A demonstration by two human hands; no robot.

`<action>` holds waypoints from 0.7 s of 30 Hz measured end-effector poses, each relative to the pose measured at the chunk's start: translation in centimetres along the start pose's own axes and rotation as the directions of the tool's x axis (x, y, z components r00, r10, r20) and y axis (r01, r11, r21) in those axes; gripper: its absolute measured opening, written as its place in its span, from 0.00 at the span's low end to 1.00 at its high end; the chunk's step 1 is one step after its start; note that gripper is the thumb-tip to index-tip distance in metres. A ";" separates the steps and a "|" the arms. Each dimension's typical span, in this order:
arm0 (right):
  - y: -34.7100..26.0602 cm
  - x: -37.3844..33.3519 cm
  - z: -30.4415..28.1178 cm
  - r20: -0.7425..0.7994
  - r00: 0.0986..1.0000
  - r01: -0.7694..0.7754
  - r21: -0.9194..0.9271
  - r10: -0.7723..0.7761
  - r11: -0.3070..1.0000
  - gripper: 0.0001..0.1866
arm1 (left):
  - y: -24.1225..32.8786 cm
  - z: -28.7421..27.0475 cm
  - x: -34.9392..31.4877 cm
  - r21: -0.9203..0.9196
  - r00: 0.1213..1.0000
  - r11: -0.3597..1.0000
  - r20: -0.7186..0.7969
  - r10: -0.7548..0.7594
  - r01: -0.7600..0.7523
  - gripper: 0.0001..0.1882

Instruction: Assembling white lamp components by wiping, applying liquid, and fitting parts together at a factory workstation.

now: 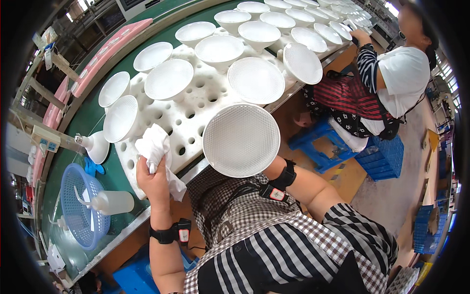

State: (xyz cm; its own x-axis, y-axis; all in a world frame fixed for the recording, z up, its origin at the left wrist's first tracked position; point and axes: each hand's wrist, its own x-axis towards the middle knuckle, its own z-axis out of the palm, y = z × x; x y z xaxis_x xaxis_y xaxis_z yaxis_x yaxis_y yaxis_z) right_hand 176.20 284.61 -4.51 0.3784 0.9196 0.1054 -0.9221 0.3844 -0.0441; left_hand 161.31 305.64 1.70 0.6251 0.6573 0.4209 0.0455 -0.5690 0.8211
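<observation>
My left hand (153, 180) is closed round a crumpled white cloth (155, 144) at the near edge of the foam board. In front of my body, a white reflector lamp bulb (241, 140) is held up with its round, textured face toward me. Behind it is my right hand (275, 166), supporting the bulb from below; its fingers are hidden by the wide face. The cloth and this bulb are apart. Several similar bulbs stand face up in the white foam board (196, 105), which has rows of round holes.
On the green bench (63, 183), one bulb (98, 147) lies on its side, screw base showing. A blue plastic basket (73, 210) and a squeeze bottle (115, 202) stand at the left. A co-worker (401, 73) sits at the right by blue stools (320, 147) and crates (384, 157).
</observation>
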 end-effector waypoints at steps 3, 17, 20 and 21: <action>-0.1 0.2 -1.0 -0.016 0.997 -0.074 0.041 0.074 0.996 0.27 | 0.0 0.0 0.0 0.004 1.000 1.000 0.015 0.017 -0.017 0.17; -0.2 2.4 -0.5 -0.015 0.980 0.176 -0.384 -0.196 0.906 0.33 | -0.1 0.4 -0.2 0.055 0.992 0.993 -0.071 0.108 -0.105 0.15; -0.1 2.2 0.5 0.012 0.972 0.226 -0.329 -0.235 0.917 0.27 | 0.0 0.4 -0.3 0.058 0.991 0.991 -0.057 0.123 -0.120 0.15; -0.1 2.1 0.7 0.054 0.975 0.220 -0.213 -0.214 0.952 0.22 | 0.1 0.4 -0.2 0.053 0.989 0.990 -0.060 0.133 -0.130 0.15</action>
State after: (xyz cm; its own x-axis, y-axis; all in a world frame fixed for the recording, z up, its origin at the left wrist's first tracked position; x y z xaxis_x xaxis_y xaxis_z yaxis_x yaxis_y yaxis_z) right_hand 177.07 286.48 -3.59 0.5616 0.8105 0.1662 -0.7771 0.5857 -0.2304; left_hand 161.47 305.26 1.53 0.5778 0.6042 0.5487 0.0048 -0.6747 0.7380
